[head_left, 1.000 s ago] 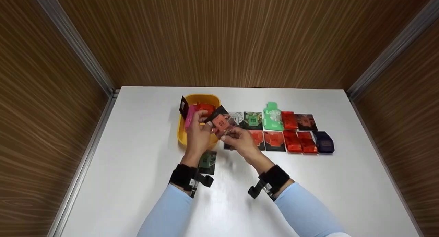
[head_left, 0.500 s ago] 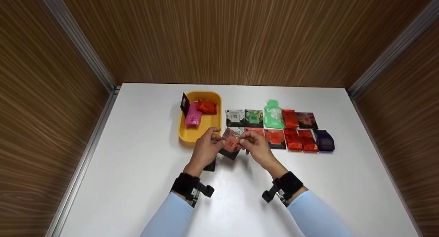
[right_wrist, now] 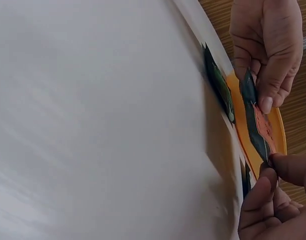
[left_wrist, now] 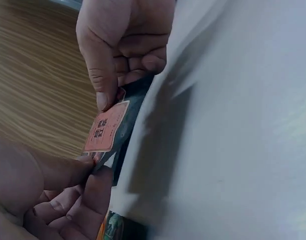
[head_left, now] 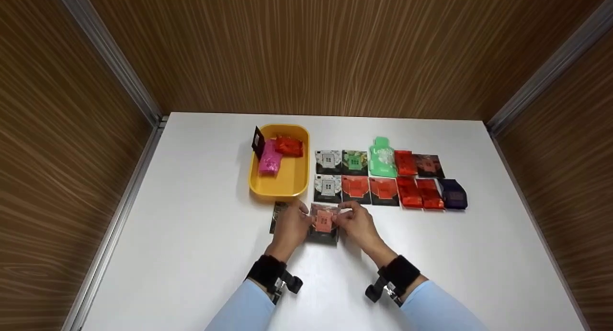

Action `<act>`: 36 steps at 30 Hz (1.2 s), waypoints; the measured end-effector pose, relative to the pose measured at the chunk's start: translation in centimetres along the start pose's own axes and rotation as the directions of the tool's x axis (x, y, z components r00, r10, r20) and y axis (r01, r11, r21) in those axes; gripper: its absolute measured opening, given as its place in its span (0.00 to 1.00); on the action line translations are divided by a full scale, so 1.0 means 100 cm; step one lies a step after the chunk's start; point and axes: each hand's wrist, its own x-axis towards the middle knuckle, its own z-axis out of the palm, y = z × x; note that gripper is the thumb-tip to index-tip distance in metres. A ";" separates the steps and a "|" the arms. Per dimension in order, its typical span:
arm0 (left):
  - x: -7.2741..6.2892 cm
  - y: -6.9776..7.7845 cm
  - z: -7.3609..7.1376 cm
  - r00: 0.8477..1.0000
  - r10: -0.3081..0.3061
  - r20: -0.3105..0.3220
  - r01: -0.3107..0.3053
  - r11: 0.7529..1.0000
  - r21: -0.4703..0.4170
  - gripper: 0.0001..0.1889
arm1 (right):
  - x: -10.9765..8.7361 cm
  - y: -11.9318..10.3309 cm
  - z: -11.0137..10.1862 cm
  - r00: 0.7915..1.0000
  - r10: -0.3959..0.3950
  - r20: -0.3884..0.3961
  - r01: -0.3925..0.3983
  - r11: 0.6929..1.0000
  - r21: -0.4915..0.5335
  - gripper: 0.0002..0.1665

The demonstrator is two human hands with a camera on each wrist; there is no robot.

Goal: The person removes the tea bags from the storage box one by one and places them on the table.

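A flat dark sachet with a coral label (head_left: pixel 324 222) is held by its two sides, close over the white table. My left hand (head_left: pixel 291 225) pinches its left edge between thumb and fingers. On the opposite edge, my right hand (head_left: pixel 359 227) pinches it the same way. The left wrist view shows both thumbs on the printed face of the sachet (left_wrist: pixel 107 127), with a shadow on the table beside it. A dark green sachet (head_left: pixel 277 211) lies partly hidden behind my left hand. Just beyond the held sachet lies a black-and-white sachet (head_left: pixel 328 188).
A yellow tray (head_left: pixel 279 189) at the back left holds a pink packet (head_left: pixel 270 157), a red packet (head_left: pixel 289 146) and an upright dark sachet (head_left: pixel 258 142). Two rows of sachets and packets extend right, including a green pouch (head_left: pixel 382 158) and a dark purple packet (head_left: pixel 453 194).
Both hands have brought the coral-label sachet from over the yellow tray rightward and toward me, down close to the table. Its tilt has straightened to line up with the rows.
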 end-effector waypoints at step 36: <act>-0.021 0.006 0.024 0.867 0.450 0.213 -0.491 0.708 0.507 0.09 | 0.017 -0.003 0.011 0.986 -0.156 -0.062 0.117 0.902 -0.416 0.17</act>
